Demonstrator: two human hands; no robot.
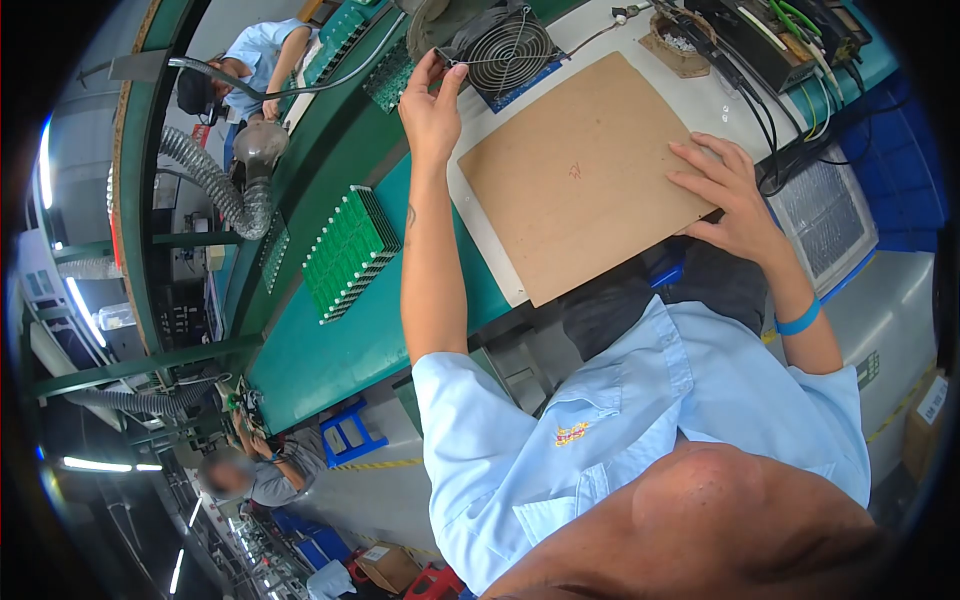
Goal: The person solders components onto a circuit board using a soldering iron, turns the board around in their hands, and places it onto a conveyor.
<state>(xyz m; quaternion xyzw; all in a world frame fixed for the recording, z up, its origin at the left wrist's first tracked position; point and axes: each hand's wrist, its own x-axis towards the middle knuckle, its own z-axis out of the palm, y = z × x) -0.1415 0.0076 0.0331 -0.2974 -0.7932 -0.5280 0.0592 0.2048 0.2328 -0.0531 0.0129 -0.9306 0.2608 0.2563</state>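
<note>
A sheet of brown cardboard (pixel 590 175) with a small red mark lies on the white worktop in front of me. My right hand (pixel 728 195) rests on its right edge, fingers spread flat on top and the thumb at the near edge; a blue band is on that wrist. Beyond the far left corner of the sheet stands a black fan (pixel 508 58) with a round wire guard. My left hand (pixel 432 105) reaches up to its left side, thumb and fingers closed at the corner of the fan. The exact contact there is small and hard to see.
Stacked green circuit boards (pixel 350 255) stand on the green bench to the left. Black cables and a device (pixel 765 45) lie at the upper right, near a small container (pixel 675 45). A flexible duct (pixel 215 185) hangs left. Two other people work farther off.
</note>
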